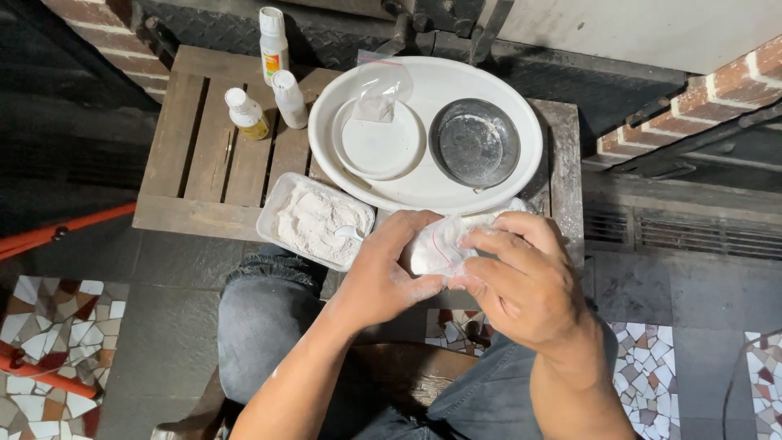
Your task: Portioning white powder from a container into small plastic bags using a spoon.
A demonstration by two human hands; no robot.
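Observation:
A small clear plastic bag [436, 244] of white powder is held between both my hands, just in front of the low wooden table [204, 163]. My left hand [379, 273] grips its left side with thumb and fingers. My right hand [521, 277] pinches its right edge. Both hands are dusted with powder. To the left of my hands sits a clear rectangular tray [314, 220] of white powder with a small spoon in it.
A large white oval tray [505, 175] carries a small white plate [379, 143] with an empty plastic bag and a dark metal bowl [475, 143]. Three white bottles [273, 77] stand at the table's back left. Mosaic tile pieces [57, 326] lie on the floor.

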